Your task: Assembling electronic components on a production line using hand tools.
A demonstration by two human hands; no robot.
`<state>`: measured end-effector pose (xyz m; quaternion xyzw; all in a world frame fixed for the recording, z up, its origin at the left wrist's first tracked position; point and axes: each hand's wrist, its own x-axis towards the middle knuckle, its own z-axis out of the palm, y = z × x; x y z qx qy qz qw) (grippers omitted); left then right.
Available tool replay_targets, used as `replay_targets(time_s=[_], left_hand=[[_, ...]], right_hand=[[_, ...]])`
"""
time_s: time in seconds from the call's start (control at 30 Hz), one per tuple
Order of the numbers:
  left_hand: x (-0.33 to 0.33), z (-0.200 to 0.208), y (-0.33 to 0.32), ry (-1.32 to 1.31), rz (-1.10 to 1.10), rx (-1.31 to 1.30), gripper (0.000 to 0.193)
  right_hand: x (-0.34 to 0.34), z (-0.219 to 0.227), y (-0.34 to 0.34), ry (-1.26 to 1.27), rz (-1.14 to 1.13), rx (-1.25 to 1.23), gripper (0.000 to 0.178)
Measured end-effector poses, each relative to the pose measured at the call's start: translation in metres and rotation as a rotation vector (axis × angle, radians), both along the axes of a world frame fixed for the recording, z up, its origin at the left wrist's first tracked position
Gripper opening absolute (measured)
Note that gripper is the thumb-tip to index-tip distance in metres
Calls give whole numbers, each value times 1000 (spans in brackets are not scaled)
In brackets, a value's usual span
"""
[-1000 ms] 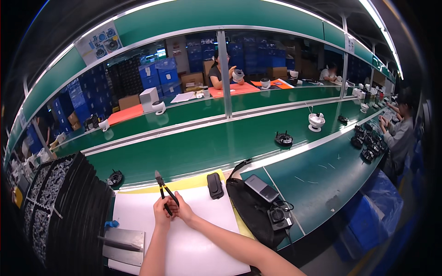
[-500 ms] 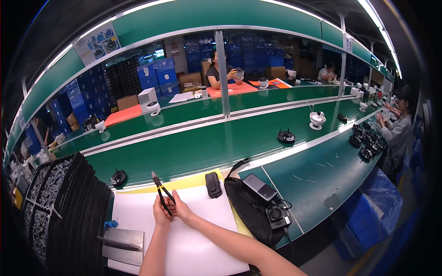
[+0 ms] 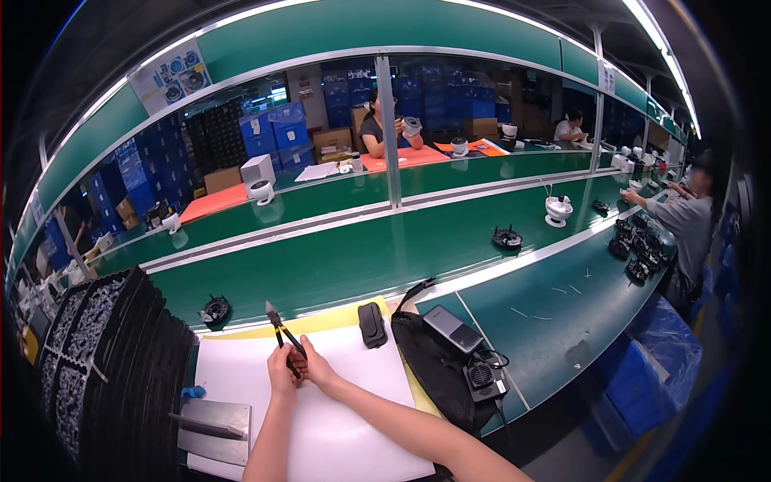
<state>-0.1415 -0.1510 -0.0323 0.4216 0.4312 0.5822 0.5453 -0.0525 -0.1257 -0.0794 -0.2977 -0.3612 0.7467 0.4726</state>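
A pair of pliers (image 3: 275,317) with black-and-yellow handles is held upright above a white sheet (image 3: 345,418), its closed-looking grey tip pointing away from me. My left hand (image 3: 281,371) is closed round the left handle. Against the right handle my right hand (image 3: 319,368) is closed too, its fingers meeting the left ones; some fingertips are hidden behind the handles. Just beyond the sheet's far left corner, a black ring-shaped part (image 3: 214,311) lies on the green conveyor belt (image 3: 361,257). A small black case (image 3: 372,325) rests at the sheet's far right.
Stacked black trays (image 3: 128,377) of small parts rise at left, beside a metal plate (image 3: 215,431) with a handle. To the right lie a black bag (image 3: 430,365) and a grey power bank (image 3: 452,328). A co-worker (image 3: 683,217) sits far right near black parts (image 3: 638,245).
Parts on the near belt have shifted right; white units on the far belt have moved left. The co-worker at right now reaches toward the belt. My hands and the pliers stay nearly still.
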Motion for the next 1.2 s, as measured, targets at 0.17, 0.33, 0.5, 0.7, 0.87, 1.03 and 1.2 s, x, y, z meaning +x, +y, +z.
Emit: replay_targets(time_s=[0.17,0.33,0.5,0.7,0.87,1.03,1.2], left_hand=[[-1,-9,3,46,65,48,18],[-5,-6,3,79,105,44,20],[-9,-9,7,90,124,71,21],[-16,-12,12,147,227,186,32],[-16,-15,15,91,234,161,40],[-13,-12,14,78,219,152,40],[-12,-14,14,109,228,160,41]], right_hand=[[-7,-2,1,-69,-40,47,59],[-13,6,-6,-100,-95,75,63],[-17,1,-2,-142,-135,138,66],[-13,14,-22,-459,-172,402,69],[-10,22,-33,-420,-162,416,68],[-7,27,-34,-449,-152,397,68],[-6,16,-26,-547,-166,416,64]])
